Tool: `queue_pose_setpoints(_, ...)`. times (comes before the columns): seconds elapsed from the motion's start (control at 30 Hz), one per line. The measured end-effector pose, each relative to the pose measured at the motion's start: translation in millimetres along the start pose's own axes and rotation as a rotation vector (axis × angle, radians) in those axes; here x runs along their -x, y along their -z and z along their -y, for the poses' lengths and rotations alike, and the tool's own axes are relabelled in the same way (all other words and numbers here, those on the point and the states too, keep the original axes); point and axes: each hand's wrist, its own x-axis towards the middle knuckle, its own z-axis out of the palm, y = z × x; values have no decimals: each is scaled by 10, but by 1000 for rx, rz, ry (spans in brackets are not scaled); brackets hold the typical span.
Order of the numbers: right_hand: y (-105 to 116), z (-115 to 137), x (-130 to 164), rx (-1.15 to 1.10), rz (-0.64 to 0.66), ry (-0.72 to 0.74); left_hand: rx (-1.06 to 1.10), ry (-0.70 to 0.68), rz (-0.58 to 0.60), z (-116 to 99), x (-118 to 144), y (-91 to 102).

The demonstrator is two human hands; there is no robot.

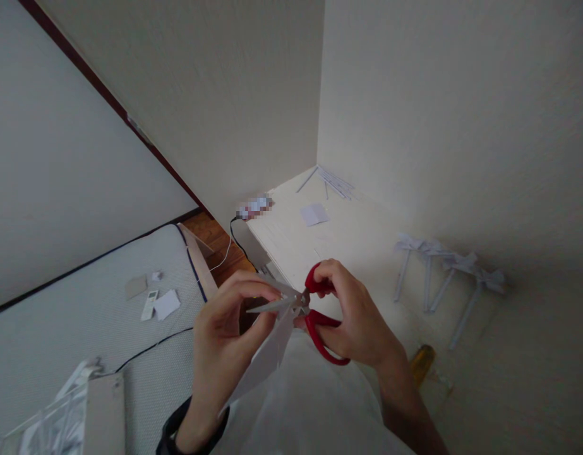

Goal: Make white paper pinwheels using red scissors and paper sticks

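Note:
My right hand grips a pair of scissors with red handles, thumb and fingers through the loops. The blades point left and stand apart, with a sheet of white paper between them near the pivot. My left hand pinches the paper's upper edge between thumb and fingers, close beside the blades. The paper hangs down in front of my body, its lower end near my left wrist.
A white table in the corner bears thin paper sticks, a square paper piece, several paper flowers on stems and an amber object. On the mattress at left lie a remote control and papers.

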Motion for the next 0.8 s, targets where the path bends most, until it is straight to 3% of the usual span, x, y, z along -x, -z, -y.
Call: queue_pose_setpoints(0.8,22,-11,-6,67,29,11,-29,32,-1,-26,34,-19)
